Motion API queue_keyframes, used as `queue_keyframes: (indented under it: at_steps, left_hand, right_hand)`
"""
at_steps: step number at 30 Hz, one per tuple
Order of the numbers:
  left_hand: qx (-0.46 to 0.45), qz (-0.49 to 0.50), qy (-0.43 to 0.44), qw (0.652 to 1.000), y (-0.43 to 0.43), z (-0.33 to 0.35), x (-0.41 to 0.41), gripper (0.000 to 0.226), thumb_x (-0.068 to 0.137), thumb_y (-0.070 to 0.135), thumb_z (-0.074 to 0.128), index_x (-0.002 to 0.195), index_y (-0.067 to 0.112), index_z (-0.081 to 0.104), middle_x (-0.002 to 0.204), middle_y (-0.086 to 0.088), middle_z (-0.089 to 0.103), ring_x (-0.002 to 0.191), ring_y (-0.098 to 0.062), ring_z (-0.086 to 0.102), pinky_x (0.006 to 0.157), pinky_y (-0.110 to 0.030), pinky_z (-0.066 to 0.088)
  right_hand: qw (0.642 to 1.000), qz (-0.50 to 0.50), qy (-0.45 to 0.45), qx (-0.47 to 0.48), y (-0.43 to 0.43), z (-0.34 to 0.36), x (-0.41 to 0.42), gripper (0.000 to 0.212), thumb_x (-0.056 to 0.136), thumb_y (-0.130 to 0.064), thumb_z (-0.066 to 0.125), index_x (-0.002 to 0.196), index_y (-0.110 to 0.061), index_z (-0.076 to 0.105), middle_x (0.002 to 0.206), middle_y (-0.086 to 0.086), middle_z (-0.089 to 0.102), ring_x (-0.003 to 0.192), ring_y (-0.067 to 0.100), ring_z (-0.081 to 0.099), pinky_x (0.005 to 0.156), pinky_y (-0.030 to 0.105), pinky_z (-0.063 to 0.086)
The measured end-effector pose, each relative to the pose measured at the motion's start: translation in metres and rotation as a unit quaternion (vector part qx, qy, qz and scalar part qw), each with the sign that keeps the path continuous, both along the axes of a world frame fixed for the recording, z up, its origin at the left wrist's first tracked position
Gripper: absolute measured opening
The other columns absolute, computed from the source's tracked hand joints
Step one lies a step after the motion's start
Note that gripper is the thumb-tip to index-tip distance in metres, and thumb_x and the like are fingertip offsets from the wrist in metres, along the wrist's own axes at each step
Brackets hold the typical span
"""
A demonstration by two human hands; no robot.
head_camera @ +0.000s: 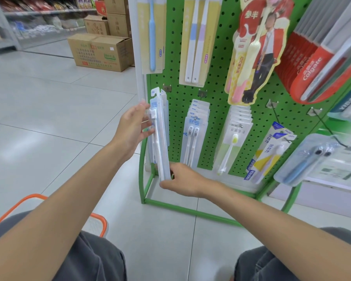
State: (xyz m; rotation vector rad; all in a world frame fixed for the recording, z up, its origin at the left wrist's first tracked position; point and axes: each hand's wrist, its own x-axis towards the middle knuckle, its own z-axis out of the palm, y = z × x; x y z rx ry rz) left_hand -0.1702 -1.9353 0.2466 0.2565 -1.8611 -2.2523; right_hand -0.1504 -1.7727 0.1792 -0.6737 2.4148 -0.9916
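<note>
A stack of clear toothbrush packs point(160, 134) stands upright at the lower left of a green pegboard rack point(217, 92). My left hand point(133, 128) holds the upper part of the stack from the left, fingers against its side near the brush heads. My right hand point(180, 179) grips the bottom end of the stack from below. The tops of the packs lie just under an empty hook point(167, 87). I cannot tell whether the packs hang on a hook.
More toothbrush packs hang on the rack: a white pair point(193, 136), a yellow-bristled one point(233, 138), a blue one point(308, 159). Red Colgate packs point(312, 63) hang upper right. An orange-rimmed basket point(97, 222) sits by my left knee. Cardboard boxes point(101, 51) stand behind on the tiled floor.
</note>
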Motion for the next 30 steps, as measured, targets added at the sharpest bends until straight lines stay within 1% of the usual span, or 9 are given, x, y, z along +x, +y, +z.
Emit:
queue_keyframes:
  at_steps: [2,4,6,9,11,15,18,22,30]
  left_hand:
    - [-0.129,0.01,0.019,0.991,0.004,0.001,0.002,0.042,0.093,0.043,0.061,0.125,0.016,0.057,0.103,-0.001,0.065,0.09,-0.015,0.063,0.08,-0.03,0.057]
    - [-0.2,0.014,0.037,0.979,0.004,-0.001,0.004,0.045,0.085,0.035,0.074,0.124,0.023,0.054,0.109,0.0,0.066,0.093,-0.014,0.066,0.079,-0.031,0.058]
    - [-0.197,0.015,0.04,0.979,0.005,-0.003,0.004,0.041,0.087,0.027,0.073,0.122,0.027,0.053,0.114,-0.002,0.065,0.099,-0.016,0.067,0.085,-0.034,0.058]
    - [-0.169,0.033,0.056,0.984,0.004,-0.001,0.004,0.026,0.095,0.013,0.059,0.115,0.029,0.054,0.107,0.002,0.069,0.094,-0.017,0.066,0.082,-0.034,0.056]
    - [-0.169,0.047,0.067,0.982,0.001,-0.001,0.004,0.024,0.097,0.007,0.052,0.108,0.027,0.058,0.101,0.005,0.071,0.091,-0.018,0.067,0.075,-0.032,0.054]
    - [-0.139,0.029,0.043,0.989,-0.003,-0.005,0.002,0.018,0.099,0.008,0.052,0.111,0.019,0.06,0.107,-0.001,0.072,0.096,-0.022,0.07,0.081,-0.04,0.058]
    - [-0.09,-0.008,0.017,0.996,0.002,-0.005,0.003,0.019,0.102,0.009,0.048,0.116,0.015,0.058,0.101,-0.003,0.073,0.087,-0.019,0.071,0.077,-0.034,0.058]
    - [-0.069,-0.059,-0.007,0.996,0.008,-0.009,0.006,0.021,0.104,0.011,0.043,0.108,0.019,0.062,0.088,0.002,0.071,0.071,-0.011,0.069,0.064,-0.026,0.056]
    - [-0.104,-0.134,-0.042,0.985,0.021,-0.017,0.011,0.022,0.104,0.015,0.044,0.116,0.018,0.062,0.102,-0.007,0.073,0.088,-0.023,0.07,0.084,-0.039,0.056]
  right_hand:
    - [0.999,0.013,0.022,0.024,0.0,0.0,0.002,0.019,0.087,-0.015,0.058,0.075,-0.012,0.043,0.066,-0.003,0.041,0.056,0.014,0.036,0.053,0.027,0.03]
    - [0.998,0.016,0.037,0.037,-0.001,-0.001,0.001,0.021,0.087,-0.017,0.057,0.076,-0.016,0.039,0.069,-0.001,0.042,0.058,0.016,0.037,0.056,0.032,0.033]
    - [0.998,0.014,0.042,0.043,-0.001,-0.002,0.0,0.017,0.088,-0.022,0.059,0.088,-0.016,0.044,0.073,-0.001,0.047,0.062,0.017,0.043,0.059,0.034,0.037]
    - [1.0,0.003,0.009,0.025,0.003,0.001,0.0,0.049,0.083,-0.044,0.072,0.115,-0.017,0.047,0.083,-0.002,0.057,0.07,0.014,0.052,0.061,0.029,0.041]
    - [1.0,0.008,-0.003,0.01,0.004,0.001,-0.001,0.058,0.077,-0.048,0.078,0.116,-0.017,0.047,0.086,0.0,0.06,0.071,0.013,0.053,0.063,0.029,0.043]
    - [0.999,0.019,0.03,-0.012,0.003,0.002,-0.004,0.026,0.083,-0.031,0.076,0.094,-0.019,0.055,0.075,-0.004,0.055,0.063,0.011,0.049,0.058,0.026,0.039]
    - [0.999,0.021,0.042,-0.009,0.004,0.007,-0.007,0.018,0.088,-0.028,0.07,0.077,-0.027,0.056,0.066,-0.009,0.051,0.055,0.007,0.045,0.053,0.023,0.035]
    - [0.997,-0.036,0.061,-0.039,0.01,0.021,-0.02,0.02,0.089,-0.033,0.069,0.083,-0.015,0.062,0.063,-0.006,0.051,0.051,0.006,0.041,0.052,0.024,0.034]
    - [0.966,-0.157,0.125,-0.164,0.034,0.059,-0.046,0.014,0.088,-0.027,0.07,0.094,-0.016,0.065,0.069,0.001,0.061,0.055,0.008,0.049,0.059,0.027,0.044]
